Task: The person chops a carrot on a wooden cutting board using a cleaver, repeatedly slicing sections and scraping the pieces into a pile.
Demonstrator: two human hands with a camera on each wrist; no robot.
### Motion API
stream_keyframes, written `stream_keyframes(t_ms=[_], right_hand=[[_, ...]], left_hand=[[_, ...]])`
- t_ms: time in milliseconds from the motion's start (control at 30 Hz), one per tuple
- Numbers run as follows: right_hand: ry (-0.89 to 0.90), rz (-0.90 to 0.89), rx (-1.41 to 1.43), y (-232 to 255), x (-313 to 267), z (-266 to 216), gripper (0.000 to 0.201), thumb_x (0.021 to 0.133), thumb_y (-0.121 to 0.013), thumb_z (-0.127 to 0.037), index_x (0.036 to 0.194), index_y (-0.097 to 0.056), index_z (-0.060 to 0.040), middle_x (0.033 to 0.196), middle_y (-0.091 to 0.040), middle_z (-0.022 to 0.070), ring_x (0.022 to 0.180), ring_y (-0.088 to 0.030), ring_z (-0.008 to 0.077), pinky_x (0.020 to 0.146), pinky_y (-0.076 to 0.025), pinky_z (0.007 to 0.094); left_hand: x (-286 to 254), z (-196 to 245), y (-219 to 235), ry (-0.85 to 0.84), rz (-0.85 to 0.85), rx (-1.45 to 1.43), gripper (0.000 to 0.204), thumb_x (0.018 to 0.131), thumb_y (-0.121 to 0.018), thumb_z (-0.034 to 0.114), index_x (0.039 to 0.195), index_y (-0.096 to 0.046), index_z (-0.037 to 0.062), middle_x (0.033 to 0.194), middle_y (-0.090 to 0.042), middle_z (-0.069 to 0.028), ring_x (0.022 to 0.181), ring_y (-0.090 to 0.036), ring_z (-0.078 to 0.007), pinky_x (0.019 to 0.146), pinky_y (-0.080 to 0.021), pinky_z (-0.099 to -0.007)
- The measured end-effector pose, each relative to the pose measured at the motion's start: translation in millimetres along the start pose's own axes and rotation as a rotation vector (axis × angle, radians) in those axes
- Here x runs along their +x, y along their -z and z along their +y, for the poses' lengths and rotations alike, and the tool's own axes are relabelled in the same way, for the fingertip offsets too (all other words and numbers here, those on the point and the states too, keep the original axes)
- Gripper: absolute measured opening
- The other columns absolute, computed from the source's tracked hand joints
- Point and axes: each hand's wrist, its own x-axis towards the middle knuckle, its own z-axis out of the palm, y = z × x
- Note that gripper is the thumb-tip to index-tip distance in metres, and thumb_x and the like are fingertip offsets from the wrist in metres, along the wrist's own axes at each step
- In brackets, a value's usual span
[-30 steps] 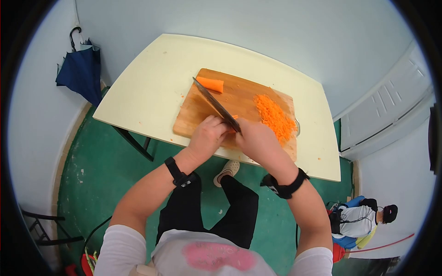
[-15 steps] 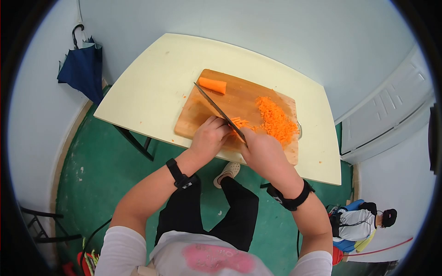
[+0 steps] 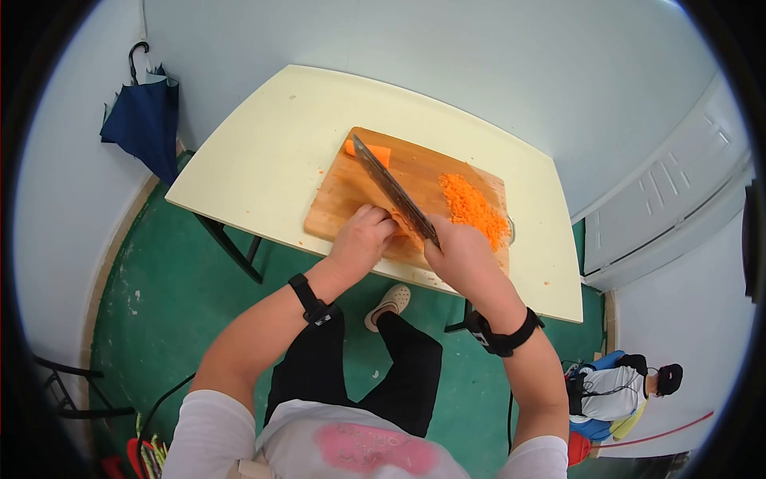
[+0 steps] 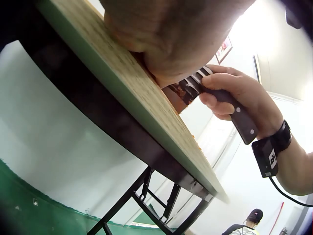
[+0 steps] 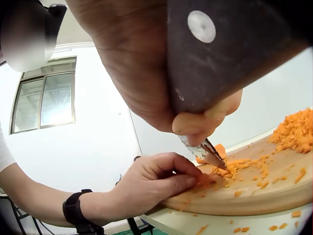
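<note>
My right hand (image 3: 465, 254) grips the dark handle (image 5: 220, 54) of a broad knife (image 3: 392, 188), whose blade points to the far left over the wooden board (image 3: 331, 199). In the right wrist view the blade's edge is down among orange carrot strips (image 5: 234, 167). Close beside the blade, my left hand (image 3: 359, 242) holds carrot pieces against the board with bent fingers, thumb and fingertips together (image 5: 188, 180). A thick carrot piece (image 3: 380, 154) lies at the board's far left corner, partly behind the blade. Finely chopped carrot (image 3: 472, 209) is heaped on the right side.
The board lies on a pale table (image 3: 263, 152), near its front edge. Carrot crumbs (image 5: 276, 227) are scattered around the board. A blue umbrella (image 3: 144, 124) hangs on the left wall. Another person (image 3: 610, 395) is at the lower right, with a black chair (image 3: 80, 391) at the lower left.
The knife rose slightly and shifted right with my right hand, its blade now tilted broader to view. Carrot strips have come into view beside the blade. My left hand has barely moved.
</note>
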Motion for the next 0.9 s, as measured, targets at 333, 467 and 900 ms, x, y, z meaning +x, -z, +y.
stream_keyframes(t_ms=[333, 467, 900], right_hand=[[-0.034, -0.069, 0.044, -6, -1, -6, 0.021, 0.084, -0.053, -0.01, 0.101, -0.062, -0.0027, 0.075, -0.062, 0.0236, 0.072, -0.062, 0.0422, 0.066, -0.049, 0.049], [0.007, -0.012, -0.056, -23, 22, -7, 0.016, 0.083, -0.054, -0.012, 0.091, -0.06, -0.0005, 0.074, -0.065, 0.0216, 0.071, -0.064, 0.0394, 0.064, -0.051, 0.0494], [-0.043, -0.073, 0.013, -2, -6, -7, 0.022, 0.085, -0.053, -0.013, 0.101, -0.063, -0.0027, 0.077, -0.063, 0.0237, 0.074, -0.061, 0.042, 0.068, -0.049, 0.0488]], left_hand=[[4, 1, -1, -0.045, 0.045, -0.01, 0.017, 0.073, -0.069, 0.002, 0.089, -0.067, 0.0039, 0.091, -0.062, -0.0102, 0.09, -0.058, -0.0294, 0.079, -0.05, -0.0383], [3, 4, 0, -0.024, 0.013, -0.027, 0.019, 0.072, -0.069, 0.002, 0.091, -0.067, 0.0045, 0.09, -0.061, -0.0098, 0.089, -0.057, -0.0295, 0.078, -0.05, -0.0379], [2, 3, -2, -0.016, 0.052, 0.001, 0.017, 0.074, -0.068, 0.0, 0.091, -0.067, 0.0028, 0.093, -0.063, -0.0109, 0.092, -0.058, -0.0302, 0.08, -0.05, -0.0384]])
